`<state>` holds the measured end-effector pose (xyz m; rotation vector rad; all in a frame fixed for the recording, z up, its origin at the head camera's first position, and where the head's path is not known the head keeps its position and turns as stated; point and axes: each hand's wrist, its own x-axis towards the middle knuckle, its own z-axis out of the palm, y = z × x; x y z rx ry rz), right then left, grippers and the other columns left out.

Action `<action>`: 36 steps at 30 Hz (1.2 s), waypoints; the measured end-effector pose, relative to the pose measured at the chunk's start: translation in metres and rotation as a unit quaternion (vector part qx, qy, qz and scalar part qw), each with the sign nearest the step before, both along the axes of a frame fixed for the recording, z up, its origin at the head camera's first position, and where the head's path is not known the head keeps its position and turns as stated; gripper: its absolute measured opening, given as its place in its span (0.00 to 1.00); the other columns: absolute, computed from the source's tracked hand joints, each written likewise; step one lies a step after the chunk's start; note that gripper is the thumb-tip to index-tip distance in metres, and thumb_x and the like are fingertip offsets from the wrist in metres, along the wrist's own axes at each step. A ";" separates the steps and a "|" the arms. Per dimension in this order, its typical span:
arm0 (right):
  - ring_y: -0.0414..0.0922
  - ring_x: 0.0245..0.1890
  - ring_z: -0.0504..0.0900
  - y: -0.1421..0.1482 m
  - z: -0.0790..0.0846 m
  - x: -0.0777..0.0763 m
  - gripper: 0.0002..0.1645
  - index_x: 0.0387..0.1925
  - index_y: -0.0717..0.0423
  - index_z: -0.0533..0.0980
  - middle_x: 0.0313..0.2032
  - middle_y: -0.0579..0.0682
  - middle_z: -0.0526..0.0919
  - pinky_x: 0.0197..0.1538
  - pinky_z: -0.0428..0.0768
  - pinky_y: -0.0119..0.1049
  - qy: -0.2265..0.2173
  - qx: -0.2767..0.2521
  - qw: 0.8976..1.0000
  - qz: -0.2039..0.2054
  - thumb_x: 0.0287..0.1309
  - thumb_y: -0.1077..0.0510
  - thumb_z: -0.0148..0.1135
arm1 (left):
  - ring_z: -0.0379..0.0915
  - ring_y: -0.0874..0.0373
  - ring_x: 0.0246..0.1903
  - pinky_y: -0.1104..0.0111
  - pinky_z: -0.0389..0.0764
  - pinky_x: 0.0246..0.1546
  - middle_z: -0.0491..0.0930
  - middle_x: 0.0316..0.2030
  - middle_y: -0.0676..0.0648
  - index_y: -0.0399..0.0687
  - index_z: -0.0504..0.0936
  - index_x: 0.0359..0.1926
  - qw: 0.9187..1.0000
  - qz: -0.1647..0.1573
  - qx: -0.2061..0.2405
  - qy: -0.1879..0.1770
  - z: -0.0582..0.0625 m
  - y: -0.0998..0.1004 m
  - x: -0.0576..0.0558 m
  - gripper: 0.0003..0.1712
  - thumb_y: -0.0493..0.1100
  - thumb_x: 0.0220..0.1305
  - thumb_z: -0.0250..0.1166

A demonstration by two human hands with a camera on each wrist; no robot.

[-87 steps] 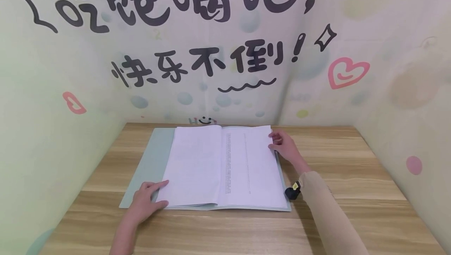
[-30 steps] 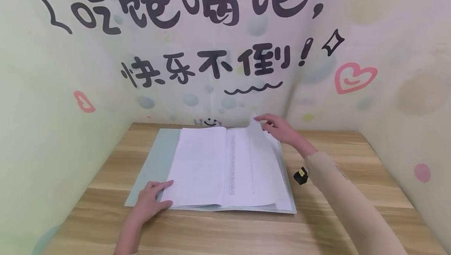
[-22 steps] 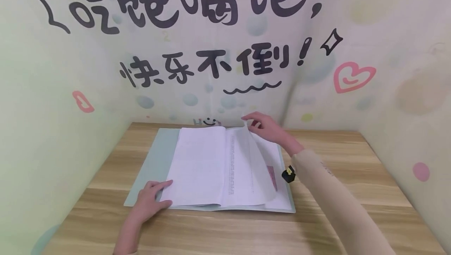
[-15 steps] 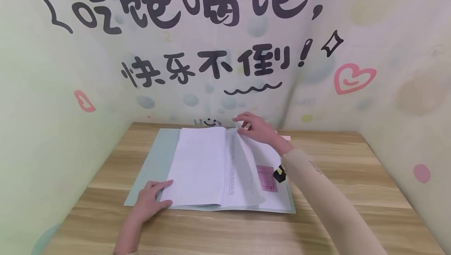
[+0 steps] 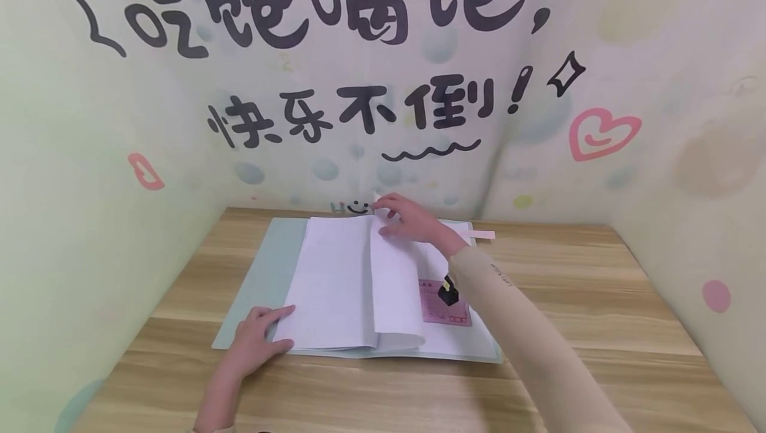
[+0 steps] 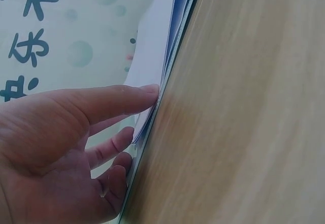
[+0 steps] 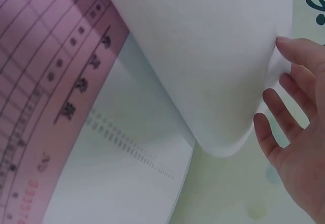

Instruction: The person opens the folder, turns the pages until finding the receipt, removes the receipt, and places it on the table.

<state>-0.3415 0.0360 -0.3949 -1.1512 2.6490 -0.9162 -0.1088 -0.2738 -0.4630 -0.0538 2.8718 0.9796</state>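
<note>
An open pale blue-green folder point(image 5: 256, 280) lies on the table with white sheets bound inside. My right hand point(image 5: 409, 218) pinches the far outer corner of a sheet point(image 5: 395, 287), which stands curled over near the middle fold. In the right wrist view thumb and forefinger hold that sheet's edge, the other fingers loosely bent. Beneath the lifted sheet a pink printed slip point(image 5: 432, 300) lies on another white page. My left hand point(image 5: 251, 348) rests at the near left corner of the left-hand pages point(image 5: 335, 280), thumb touching their edge in the left wrist view.
A narrow pale pink strip point(image 5: 483, 235) sticks out past the folder's far right edge. The wooden table point(image 5: 598, 313) meets a printed cloth wall point(image 5: 287, 180) just behind the folder. A small black device point(image 5: 447, 291) sits at my right wrist.
My right hand has lifted the right-hand sheet and carried it leftward to the fold, uncovering the pink slip and the pale strip. My left hand has stayed on the left-hand pages.
</note>
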 end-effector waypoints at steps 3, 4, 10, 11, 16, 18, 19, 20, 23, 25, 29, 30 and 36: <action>0.50 0.55 0.78 -0.008 0.002 0.000 0.34 0.67 0.54 0.70 0.67 0.54 0.69 0.63 0.73 0.46 0.000 0.015 1.000 0.004 0.60 0.55 0.68 | 0.65 0.33 0.54 0.40 0.67 0.55 0.66 0.59 0.30 0.47 0.75 0.65 1.000 0.002 0.002 -0.002 0.001 0.000 0.000 0.36 0.43 0.54 0.74; 0.50 0.56 0.77 -0.011 0.002 0.000 0.35 0.67 0.54 0.70 0.67 0.54 0.69 0.64 0.73 0.46 -0.002 0.020 1.000 0.003 0.59 0.55 0.68 | 0.65 0.33 0.54 0.40 0.67 0.55 0.66 0.59 0.30 0.47 0.75 0.65 1.000 0.002 0.001 -0.002 0.001 0.000 0.000 0.36 0.43 0.54 0.74; 0.51 0.57 0.76 -0.031 0.001 -0.001 0.39 0.69 0.53 0.67 0.68 0.54 0.68 0.65 0.71 0.44 -0.007 0.048 0.999 0.004 0.57 0.54 0.70 | 0.65 0.33 0.54 0.40 0.67 0.55 0.66 0.59 0.30 0.48 0.75 0.66 1.000 0.002 -0.002 -0.002 -0.001 0.000 -0.001 0.37 0.44 0.54 0.74; 0.51 0.58 0.76 -0.034 0.000 -0.001 0.40 0.70 0.53 0.67 0.69 0.54 0.67 0.66 0.71 0.44 -0.010 0.051 0.999 0.004 0.57 0.54 0.70 | 0.65 0.33 0.54 0.40 0.67 0.55 0.66 0.59 0.30 0.48 0.75 0.66 1.000 0.002 -0.002 -0.002 -0.001 0.000 -0.001 0.36 0.44 0.54 0.74; 0.51 0.62 0.72 -0.050 -0.009 0.000 0.42 0.70 0.52 0.66 0.70 0.54 0.66 0.69 0.68 0.45 -0.022 0.064 0.998 0.000 0.55 0.53 0.71 | 0.65 0.35 0.53 0.41 0.68 0.55 0.67 0.58 0.30 0.47 0.75 0.65 1.000 0.002 0.001 0.001 -0.002 0.000 -0.001 0.36 0.44 0.54 0.74; 0.52 0.65 0.70 -0.056 -0.013 0.000 0.42 0.71 0.51 0.66 0.71 0.54 0.65 0.70 0.66 0.46 -0.016 0.077 0.997 0.001 0.55 0.53 0.71 | 0.65 0.34 0.53 0.41 0.68 0.55 0.67 0.58 0.30 0.47 0.75 0.65 1.000 0.001 0.001 0.002 -0.002 0.000 -0.001 0.36 0.44 0.54 0.74; 0.52 0.67 0.68 -0.059 -0.015 0.001 0.43 0.71 0.52 0.65 0.71 0.54 0.64 0.71 0.65 0.47 -0.015 0.084 0.996 0.001 0.55 0.53 0.71 | 0.65 0.34 0.53 0.41 0.68 0.55 0.67 0.58 0.30 0.47 0.75 0.65 1.000 0.001 0.002 0.003 -0.002 0.000 -0.001 0.36 0.44 0.54 0.74; 0.52 0.68 0.66 -0.062 -0.016 0.002 0.43 0.71 0.51 0.65 0.72 0.54 0.64 0.72 0.63 0.47 -0.015 0.092 0.996 0.001 0.55 0.53 0.71 | 0.65 0.34 0.54 0.41 0.68 0.55 0.67 0.58 0.30 0.47 0.75 0.65 1.000 0.001 0.001 0.003 -0.002 0.000 -0.001 0.36 0.43 0.54 0.74; 0.53 0.72 0.61 -0.070 -0.019 0.004 0.45 0.73 0.49 0.63 0.74 0.52 0.61 0.73 0.61 0.49 -0.023 0.108 0.994 -0.004 0.56 0.52 0.70 | 0.65 0.34 0.54 0.40 0.67 0.55 0.67 0.58 0.30 0.47 0.75 0.65 1.000 0.000 0.001 0.004 -0.002 -0.001 -0.001 0.36 0.43 0.54 0.74; 0.53 0.74 0.59 -0.075 -0.022 0.006 0.46 0.74 0.48 0.61 0.75 0.51 0.59 0.74 0.59 0.50 -0.032 0.113 0.993 -0.002 0.56 0.52 0.69 | 0.65 0.34 0.54 0.40 0.67 0.55 0.67 0.58 0.30 0.47 0.75 0.65 1.000 0.000 0.000 0.003 -0.003 -0.001 -0.002 0.36 0.44 0.55 0.74; 0.53 0.76 0.55 -0.086 -0.034 0.005 0.48 0.75 0.46 0.59 0.76 0.50 0.57 0.76 0.56 0.50 -0.033 0.122 0.992 0.012 0.55 0.53 0.69 | 0.64 0.34 0.54 0.40 0.67 0.55 0.67 0.58 0.30 0.47 0.75 0.65 1.000 0.000 -0.001 0.002 -0.003 -0.003 -0.002 0.36 0.44 0.55 0.74; 0.53 0.76 0.55 -0.089 -0.038 0.004 0.48 0.75 0.45 0.59 0.76 0.49 0.57 0.76 0.57 0.50 -0.030 0.126 0.991 0.014 0.54 0.53 0.69 | 0.64 0.33 0.54 0.40 0.67 0.56 0.67 0.58 0.30 0.47 0.75 0.65 1.000 -0.001 0.000 0.002 -0.004 -0.003 -0.002 0.36 0.44 0.55 0.74; 0.51 0.76 0.54 -0.102 -0.046 0.010 0.52 0.76 0.41 0.56 0.77 0.44 0.55 0.74 0.59 0.48 -0.037 0.143 0.989 0.013 0.52 0.54 0.71 | 0.65 0.34 0.54 0.42 0.67 0.55 0.67 0.58 0.31 0.48 0.75 0.65 1.000 -0.005 0.000 0.008 -0.004 -0.002 -0.001 0.35 0.44 0.55 0.73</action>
